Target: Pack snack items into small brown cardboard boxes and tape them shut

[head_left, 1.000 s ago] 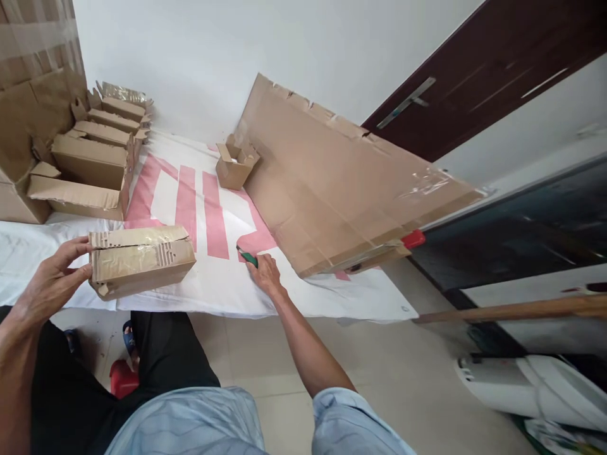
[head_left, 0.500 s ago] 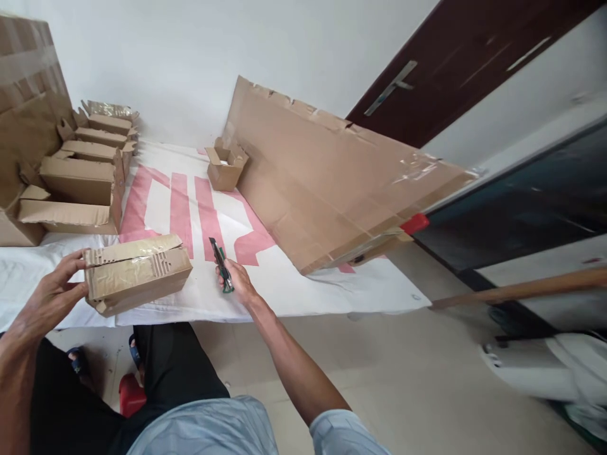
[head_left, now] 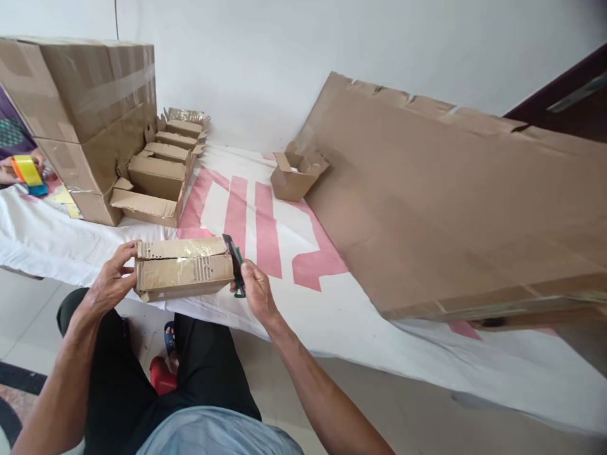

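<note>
A small taped cardboard box (head_left: 184, 272) lies at the front edge of the cloth-covered table, its top seam split along its length. My left hand (head_left: 111, 278) grips the box's left end, fingers at the upper corner and thumb on the side. In my right hand (head_left: 256, 287) is a green and black utility knife (head_left: 237, 268), held upright against the box's right end. Its dark blade tip points up beside the top right corner. Whether the blade touches the cardboard I cannot tell.
Several open cardboard boxes (head_left: 156, 180) stand in a row beside stacked large cartons (head_left: 95, 95). Another small open box (head_left: 291, 183) sits near a big leaning cardboard sheet (head_left: 450, 208). At far left, another person's hand is near a tape roll (head_left: 29, 172).
My view has swung left, bringing the large cartons and another person's hand into sight. The utility knife has come from apart on the right up to the box's right end.
</note>
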`<move>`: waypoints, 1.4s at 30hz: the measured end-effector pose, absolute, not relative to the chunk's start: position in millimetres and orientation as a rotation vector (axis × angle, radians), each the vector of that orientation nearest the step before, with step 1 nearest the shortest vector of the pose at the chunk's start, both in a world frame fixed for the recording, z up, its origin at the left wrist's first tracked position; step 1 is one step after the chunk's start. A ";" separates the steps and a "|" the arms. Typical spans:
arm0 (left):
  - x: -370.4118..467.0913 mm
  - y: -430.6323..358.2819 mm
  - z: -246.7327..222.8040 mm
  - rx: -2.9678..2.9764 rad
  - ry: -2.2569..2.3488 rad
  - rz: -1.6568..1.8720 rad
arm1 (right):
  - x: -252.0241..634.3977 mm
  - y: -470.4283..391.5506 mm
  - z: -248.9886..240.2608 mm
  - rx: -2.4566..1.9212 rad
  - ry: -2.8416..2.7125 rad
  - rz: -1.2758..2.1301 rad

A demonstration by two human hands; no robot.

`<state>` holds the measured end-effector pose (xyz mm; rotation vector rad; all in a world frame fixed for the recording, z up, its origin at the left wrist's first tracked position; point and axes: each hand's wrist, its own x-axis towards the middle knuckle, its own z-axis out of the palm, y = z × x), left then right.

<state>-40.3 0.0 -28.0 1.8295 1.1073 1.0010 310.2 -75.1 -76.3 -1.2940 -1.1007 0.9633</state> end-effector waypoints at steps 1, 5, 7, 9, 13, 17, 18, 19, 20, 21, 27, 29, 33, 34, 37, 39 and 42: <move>-40.7 -4.0 -28.9 1.823 1.113 0.993 | 313.3 -74.3 -73.0 -1.291 -1.111 0.924; -37.6 -16.5 -31.1 1.808 1.120 1.003 | 334.0 -77.0 -44.4 -1.288 -1.257 0.787; -37.0 -19.8 -30.9 1.815 1.123 0.996 | 342.5 -82.0 -21.4 -1.305 -1.450 0.731; -37.7 -21.7 -30.8 1.832 1.131 0.978 | 345.9 -86.9 3.2 -1.300 -1.667 0.683; -39.1 -23.7 -32.3 1.852 1.136 0.966 | 339.1 -88.4 40.2 -1.251 -1.990 0.577; -38.0 -25.3 -33.6 1.838 1.129 0.985 | 329.1 -79.5 52.6 -1.182 -2.164 0.530; -37.8 -25.5 -33.8 1.832 1.127 0.989 | 327.3 -77.0 53.3 -1.167 -2.186 0.514; -37.6 -25.6 -34.1 1.827 1.124 0.994 | 325.8 -74.6 53.7 -1.152 -2.200 0.495; -37.5 -25.5 -34.7 1.821 1.122 0.999 | 324.5 -72.4 53.9 -1.138 -2.211 0.474; -37.4 -25.3 -35.6 1.813 1.121 1.006 | 323.4 -70.5 54.1 -1.127 -2.220 0.455; -32.9 -26.5 -43.7 1.722 1.084 1.066 | 321.6 -63.9 56.9 -1.158 -2.260 0.405; -30.4 -29.6 -43.9 1.695 1.056 1.080 | 323.0 -62.8 57.3 -1.191 -2.260 0.401; -29.2 -35.6 -40.6 1.689 1.032 1.062 | 325.3 -62.3 57.8 -1.207 -2.224 0.411; -29.7 -36.2 -40.0 1.695 1.039 1.056 | 325.3 -62.8 58.3 -1.202 -2.217 0.425; -31.6 -35.9 -39.8 1.721 1.064 1.043 | 323.3 -65.1 60.6 -1.184 -2.210 0.465; -32.5 -34.8 -40.5 1.739 1.067 1.040 | 321.2 -66.5 62.5 -1.171 -2.224 0.485; -33.0 -33.5 -40.8 1.754 1.067 1.037 | 318.5 -67.0 64.9 -1.150 -2.268 0.485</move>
